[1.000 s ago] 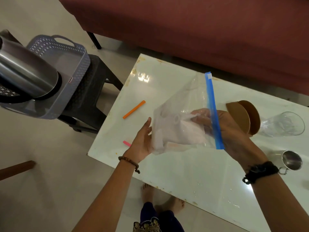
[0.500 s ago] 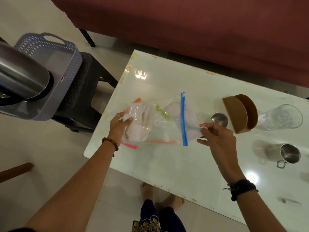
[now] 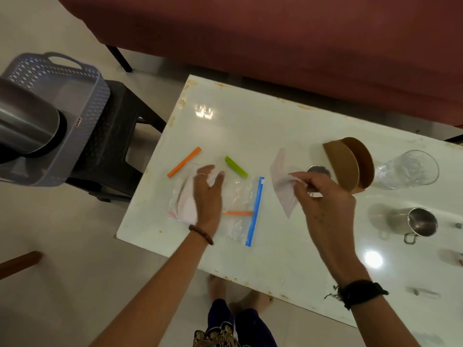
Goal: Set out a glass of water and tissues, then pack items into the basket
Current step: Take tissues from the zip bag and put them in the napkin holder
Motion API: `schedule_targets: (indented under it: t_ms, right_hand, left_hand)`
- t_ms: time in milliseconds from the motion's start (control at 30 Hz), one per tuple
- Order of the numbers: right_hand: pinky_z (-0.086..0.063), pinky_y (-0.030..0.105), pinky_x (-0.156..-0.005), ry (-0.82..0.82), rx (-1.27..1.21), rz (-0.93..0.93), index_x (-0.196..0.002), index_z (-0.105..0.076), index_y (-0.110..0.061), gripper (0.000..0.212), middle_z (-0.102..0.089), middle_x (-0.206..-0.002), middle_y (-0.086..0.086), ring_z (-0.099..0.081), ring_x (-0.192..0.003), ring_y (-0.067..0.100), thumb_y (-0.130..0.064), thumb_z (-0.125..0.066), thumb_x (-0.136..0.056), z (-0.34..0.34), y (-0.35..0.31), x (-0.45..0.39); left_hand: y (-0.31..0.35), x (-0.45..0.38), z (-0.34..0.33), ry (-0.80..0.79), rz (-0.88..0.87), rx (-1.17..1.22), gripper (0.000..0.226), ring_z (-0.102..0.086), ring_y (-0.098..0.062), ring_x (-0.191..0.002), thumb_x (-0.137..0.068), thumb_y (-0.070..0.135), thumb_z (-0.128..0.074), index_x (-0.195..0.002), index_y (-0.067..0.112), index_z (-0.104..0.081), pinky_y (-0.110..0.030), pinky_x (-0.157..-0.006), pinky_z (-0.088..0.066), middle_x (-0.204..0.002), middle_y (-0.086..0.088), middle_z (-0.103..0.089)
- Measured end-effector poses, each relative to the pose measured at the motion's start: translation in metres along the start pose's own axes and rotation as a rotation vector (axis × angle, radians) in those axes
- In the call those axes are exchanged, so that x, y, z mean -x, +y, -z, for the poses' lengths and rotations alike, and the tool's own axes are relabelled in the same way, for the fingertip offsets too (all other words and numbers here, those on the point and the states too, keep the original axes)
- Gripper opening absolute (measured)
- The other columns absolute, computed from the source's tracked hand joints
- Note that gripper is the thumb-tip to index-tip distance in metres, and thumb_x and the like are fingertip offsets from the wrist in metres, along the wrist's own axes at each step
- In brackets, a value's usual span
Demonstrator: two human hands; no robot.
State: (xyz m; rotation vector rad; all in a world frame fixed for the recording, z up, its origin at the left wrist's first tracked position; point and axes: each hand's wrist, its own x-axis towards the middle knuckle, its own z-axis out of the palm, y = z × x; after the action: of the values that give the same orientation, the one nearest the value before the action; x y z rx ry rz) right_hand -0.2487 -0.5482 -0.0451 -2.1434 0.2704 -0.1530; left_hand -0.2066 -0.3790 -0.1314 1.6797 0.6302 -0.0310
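Pinching a tissue (image 3: 284, 186) in your right hand (image 3: 323, 204) right of centre, you press your open left hand (image 3: 208, 196) flat on the zip bag (image 3: 240, 204) at mid-frame, where more tissues lie. The glass (image 3: 408, 170) stands at the right edge, beside the brown holder (image 3: 348, 166); I cannot tell if it holds water. The basket (image 3: 82, 101) waits at upper left, off the table (image 3: 250, 126). Swinging the tissue rightward could knock the glass, and thin tissue may tear. A small label on the basket rim is unreadable.
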Motion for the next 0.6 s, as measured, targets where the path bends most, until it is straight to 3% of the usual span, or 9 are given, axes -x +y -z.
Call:
schedule_targets:
  t_ms: [67,133,233,300,433,500,567,600]
  right_hand:
    - [-0.049,0.013,-0.07,-0.116,0.106,0.118,-0.098,-0.07,-0.018,0.019,-0.064,-0.089,-0.009,-0.058,-0.076,-0.002,-0.006,-0.061,-0.087,-0.004,-0.008,0.01]
    - [-0.052,0.023,-0.067,-0.235,0.221,0.202,-0.099,-0.071,-0.018,0.018,-0.067,-0.092,-0.003,-0.062,-0.079,0.008,-0.008,-0.062,-0.087,-0.009,-0.013,0.022]
    - [-0.051,0.025,-0.069,-0.392,0.258,0.205,-0.103,-0.071,-0.02,0.018,-0.065,-0.094,-0.002,-0.063,-0.086,0.014,-0.022,-0.059,-0.09,-0.016,-0.012,0.032]
    - [-0.048,0.021,-0.072,-0.428,0.153,0.12,-0.103,-0.071,-0.024,0.022,-0.065,-0.095,-0.005,-0.06,-0.084,0.009,-0.032,-0.055,-0.091,-0.018,-0.009,0.034]
    - [-0.047,0.01,-0.067,-0.281,-0.163,-0.096,-0.093,-0.071,-0.029,0.014,-0.067,-0.089,-0.014,-0.061,-0.083,0.001,-0.031,-0.058,-0.088,-0.02,-0.004,0.03]
    - [-0.051,0.015,-0.072,-0.222,-0.232,-0.181,-0.092,-0.068,-0.033,0.009,-0.068,-0.089,-0.014,-0.063,-0.083,0.003,-0.031,-0.06,-0.087,-0.022,-0.002,0.025]
    - [-0.054,0.025,-0.077,-0.198,-0.326,-0.301,-0.09,-0.066,-0.03,0.012,-0.07,-0.088,-0.009,-0.066,-0.083,0.008,-0.038,-0.061,-0.083,-0.023,-0.001,0.018]
    - [-0.054,0.025,-0.076,-0.193,-0.377,-0.358,-0.091,-0.067,-0.028,0.018,-0.071,-0.087,-0.008,-0.068,-0.081,0.008,-0.042,-0.062,-0.08,-0.023,-0.002,0.015]
  left_hand:
    - [0.015,0.024,-0.017,-0.264,0.385,0.361,0.031,-0.053,-0.019,-0.112,-0.091,0.036,-0.051,-0.117,0.02,-0.051,-0.034,-0.092,-0.046,-0.119,-0.005,-0.055]
    - [0.021,0.037,-0.025,-0.475,0.571,0.623,0.05,-0.06,-0.019,-0.102,-0.09,0.054,-0.039,-0.126,0.02,-0.048,-0.033,-0.082,-0.052,-0.117,-0.007,-0.057]
    - [0.022,0.046,-0.028,-0.618,0.634,0.78,0.07,-0.065,-0.019,-0.102,-0.09,0.063,-0.023,-0.136,0.015,-0.043,-0.04,-0.098,-0.046,-0.121,-0.008,-0.06]
    - [0.021,0.047,-0.028,-0.64,0.659,0.792,0.069,-0.067,-0.02,-0.1,-0.089,0.064,-0.023,-0.138,0.019,-0.042,-0.042,-0.096,-0.044,-0.122,-0.007,-0.062]
    - [0.019,0.045,-0.027,-0.634,0.597,0.717,0.065,-0.062,-0.02,-0.099,-0.089,0.062,-0.025,-0.136,0.021,-0.044,-0.036,-0.085,-0.05,-0.109,-0.006,-0.066]
    - [0.019,0.047,-0.027,-0.611,0.549,0.702,0.066,-0.06,-0.02,-0.096,-0.089,0.062,-0.025,-0.133,0.018,-0.048,-0.034,-0.084,-0.049,-0.105,-0.008,-0.064]
    - [0.02,0.051,-0.029,-0.588,0.466,0.695,0.058,-0.058,-0.023,-0.104,-0.092,0.054,-0.029,-0.131,0.017,-0.05,-0.036,-0.094,-0.046,-0.111,-0.01,-0.061]
    - [0.02,0.054,-0.03,-0.577,0.409,0.674,0.052,-0.053,-0.026,-0.115,-0.094,0.048,-0.032,-0.134,0.019,-0.047,-0.04,-0.102,-0.041,-0.124,-0.013,-0.057]
